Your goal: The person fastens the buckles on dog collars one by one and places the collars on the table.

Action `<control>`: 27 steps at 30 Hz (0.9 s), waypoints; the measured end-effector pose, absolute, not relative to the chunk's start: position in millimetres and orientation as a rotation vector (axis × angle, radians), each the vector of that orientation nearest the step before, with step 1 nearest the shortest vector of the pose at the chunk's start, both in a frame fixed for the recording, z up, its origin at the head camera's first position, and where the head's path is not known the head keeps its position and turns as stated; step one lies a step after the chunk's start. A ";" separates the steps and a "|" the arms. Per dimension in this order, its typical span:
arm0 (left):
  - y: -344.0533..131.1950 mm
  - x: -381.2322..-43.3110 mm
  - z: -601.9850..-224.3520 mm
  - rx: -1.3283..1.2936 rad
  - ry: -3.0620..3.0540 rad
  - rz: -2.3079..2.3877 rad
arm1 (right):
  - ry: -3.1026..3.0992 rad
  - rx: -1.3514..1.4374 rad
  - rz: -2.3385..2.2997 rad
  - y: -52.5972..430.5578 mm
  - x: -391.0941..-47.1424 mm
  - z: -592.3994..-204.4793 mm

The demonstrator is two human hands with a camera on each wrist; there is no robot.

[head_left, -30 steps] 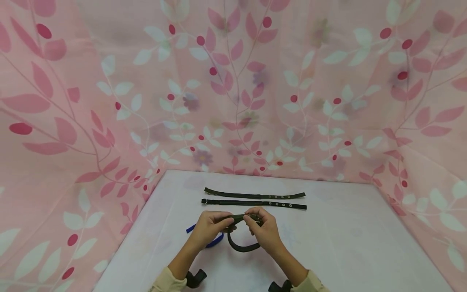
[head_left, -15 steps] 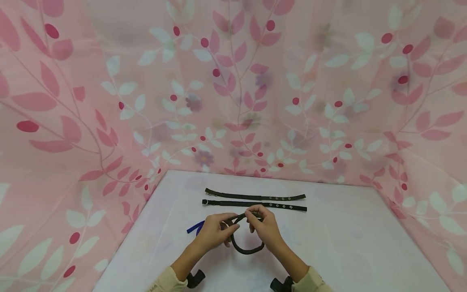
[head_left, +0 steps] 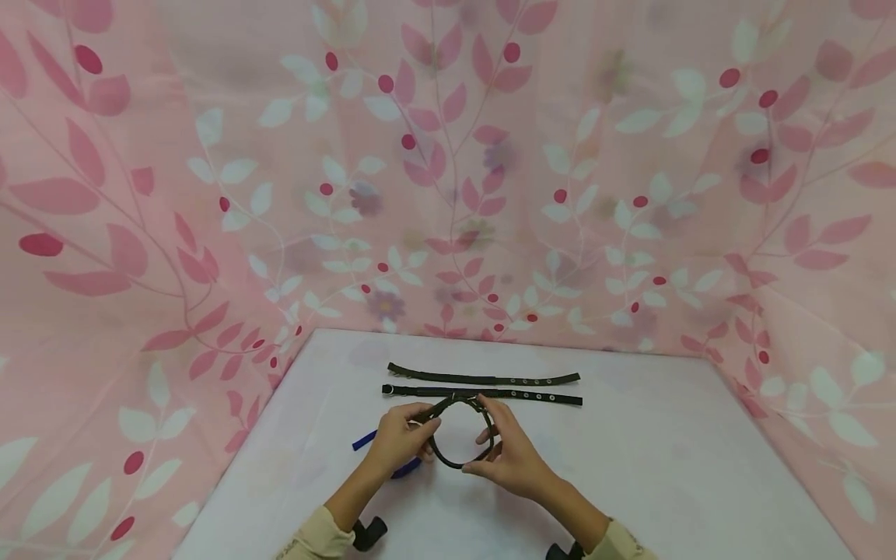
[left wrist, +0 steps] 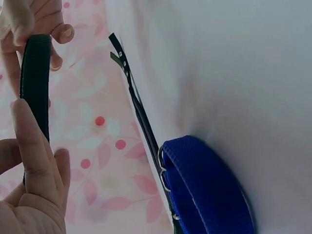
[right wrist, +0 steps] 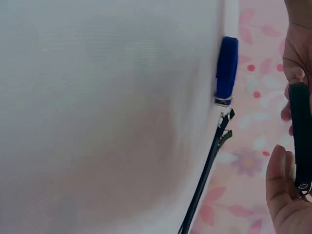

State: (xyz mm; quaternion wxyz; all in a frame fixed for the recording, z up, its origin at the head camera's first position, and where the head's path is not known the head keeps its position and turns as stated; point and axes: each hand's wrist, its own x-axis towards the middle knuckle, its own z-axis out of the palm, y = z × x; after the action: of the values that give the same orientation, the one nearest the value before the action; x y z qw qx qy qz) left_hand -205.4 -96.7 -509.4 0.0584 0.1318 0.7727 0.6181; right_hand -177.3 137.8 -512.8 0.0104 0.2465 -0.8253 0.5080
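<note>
Holding a dark green strap (left wrist: 35, 73) looped into a ring above the table (head_left: 630, 435), probably fastening it.
Pinched at one side by the left hand (head_left: 400, 437), spanned thumb to index by the right hand (head_left: 514, 459), with both partly curled; likely calling next for a steady hold while checking the closure. Ribbed webbing, metal fittings; toward the table's left edge, a curled blue strap (left wrist: 214, 180); nearer the far edge, a black strap (head_left: 455, 392) with eyelets and a bowed olive strap (head_left: 455, 379).

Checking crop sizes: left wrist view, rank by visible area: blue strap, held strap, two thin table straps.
1. Blue strap
2. Held strap
3. Two thin table straps: overlapping, too alike to rank apart
</note>
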 end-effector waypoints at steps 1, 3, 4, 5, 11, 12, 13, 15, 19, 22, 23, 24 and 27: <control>-96.6 -206.0 -510.5 0.388 2.346 1.874 | -2.578 0.795 1.562 137.5 -177.5 -514.4; -95.7 -207.1 -512.3 0.374 2.357 1.869 | -2.570 0.833 1.526 136.9 -178.4 -517.0; -95.5 -208.0 -513.4 0.372 2.359 1.866 | -2.564 0.843 1.508 136.8 -179.0 -517.8; -95.4 -208.6 -513.9 0.375 2.361 1.862 | -2.562 0.844 1.494 136.8 -180.0 -518.6; -99.4 -216.0 -516.6 0.613 2.462 1.655 | -2.573 0.773 1.442 141.4 -188.7 -524.7; -100.5 -218.0 -517.0 0.681 2.494 1.579 | -2.581 0.753 1.438 142.4 -190.2 -526.3; -101.4 -220.2 -516.9 0.752 2.516 1.510 | -2.590 0.730 1.427 143.2 -191.7 -528.3; -102.5 -224.3 -516.9 0.864 2.563 1.355 | -2.611 0.700 1.406 144.0 -194.3 -532.7; -100.9 -233.5 -518.9 0.997 2.632 1.059 | -2.696 0.669 1.316 144.4 -198.5 -542.2; -97.6 -239.5 -522.9 1.029 2.684 0.884 | -2.772 0.651 1.242 144.4 -201.3 -548.8; -96.3 -241.2 -524.9 1.022 2.705 0.830 | -2.793 0.644 1.216 144.5 -202.4 -550.6; -94.9 -243.0 -526.9 1.015 2.724 0.784 | -2.812 0.634 1.196 144.8 -203.7 -552.4; -90.5 -247.4 -533.0 0.967 2.773 0.663 | -2.852 0.607 1.143 145.6 -207.3 -556.4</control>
State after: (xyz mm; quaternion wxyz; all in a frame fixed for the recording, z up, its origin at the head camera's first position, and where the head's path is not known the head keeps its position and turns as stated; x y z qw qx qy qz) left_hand -247.4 -90.5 -533.0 0.0653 0.3205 0.9191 0.2197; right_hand -207.3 145.6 -556.4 0.0049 0.1937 -0.9106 0.3650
